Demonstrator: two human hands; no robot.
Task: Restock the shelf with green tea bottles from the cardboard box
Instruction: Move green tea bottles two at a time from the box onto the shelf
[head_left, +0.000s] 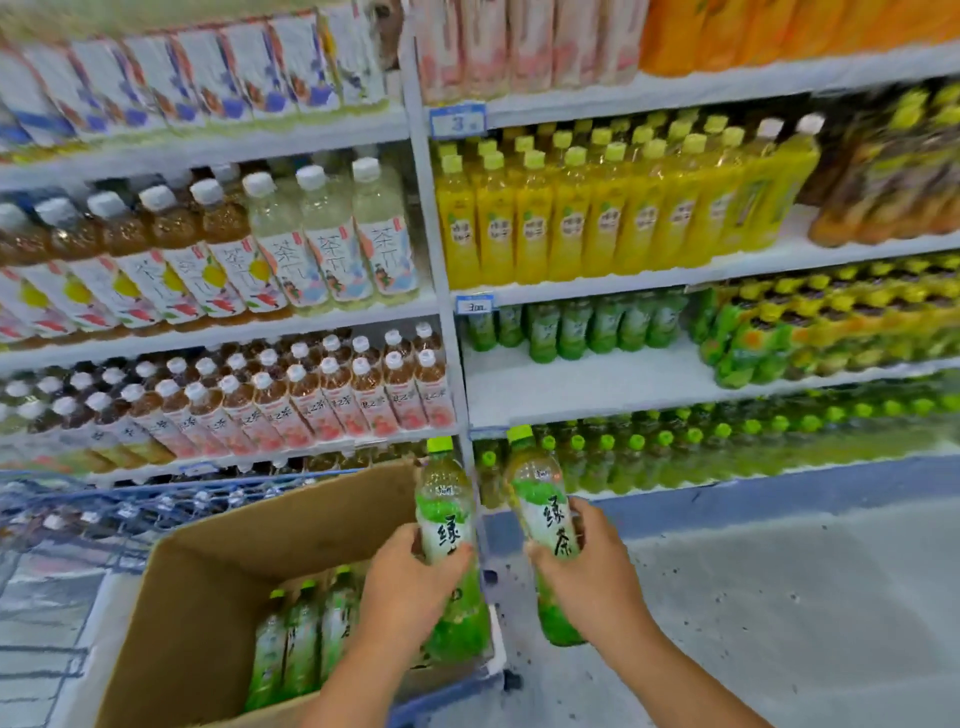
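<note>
Your left hand (410, 582) is wrapped around one green tea bottle (445, 519), held up over the box (208, 597). Your right hand (587, 566) grips a second bottle (543, 514) just to the side of the box, tipped a little to the left. The two hands are close but not touching. More green tea bottles (301, 634) stand in the box. The shelf (597, 384) in front of you has a few green bottles at the back and bare space in front.

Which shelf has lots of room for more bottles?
The shelf with green bottles only at its back, under the yellow bottles; others look full.
</note>
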